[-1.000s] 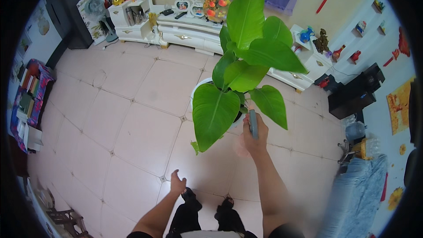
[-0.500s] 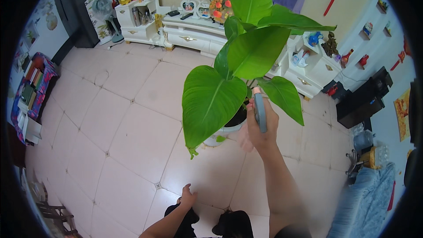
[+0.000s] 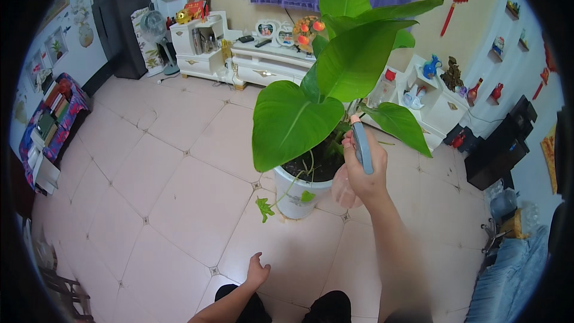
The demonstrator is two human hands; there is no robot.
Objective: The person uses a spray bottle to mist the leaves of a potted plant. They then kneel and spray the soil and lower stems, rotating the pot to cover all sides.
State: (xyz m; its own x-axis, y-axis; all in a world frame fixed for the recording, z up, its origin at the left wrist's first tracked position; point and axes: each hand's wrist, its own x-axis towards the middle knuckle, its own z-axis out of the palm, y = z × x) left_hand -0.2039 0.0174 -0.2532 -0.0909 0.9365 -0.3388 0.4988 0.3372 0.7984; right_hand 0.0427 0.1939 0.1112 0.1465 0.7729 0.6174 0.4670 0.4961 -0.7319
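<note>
A large potted plant (image 3: pixel 350 69) with broad green leaves stands in front of me in a white pot (image 3: pixel 290 191) of dark soil. A small lobed vine (image 3: pixel 265 208) trails over the pot's near left rim. My right hand (image 3: pixel 372 176) is closed around a spray bottle (image 3: pixel 362 149) with a grey head, a peach nozzle and a see-through pinkish body. Its nozzle points up toward the stems, close to the right-hand leaf. Low in the view, my left hand (image 3: pixel 258 272) hangs above the floor, holding nothing, with its fingers apart.
Pale pink tiles cover the floor (image 3: pixel 179 203). A white cabinet (image 3: pixel 269 75) runs along the far wall behind the plant. At the far left are a fan (image 3: pixel 154 27) and a dark refrigerator (image 3: pixel 124 24). A black speaker (image 3: pixel 496 149) and a blue-covered seat (image 3: pixel 508 269) line the right.
The view has tilted up, so the pot shows more fully. My right hand with the spray bottle appears slightly farther right and lower. The left hand still hangs low.
</note>
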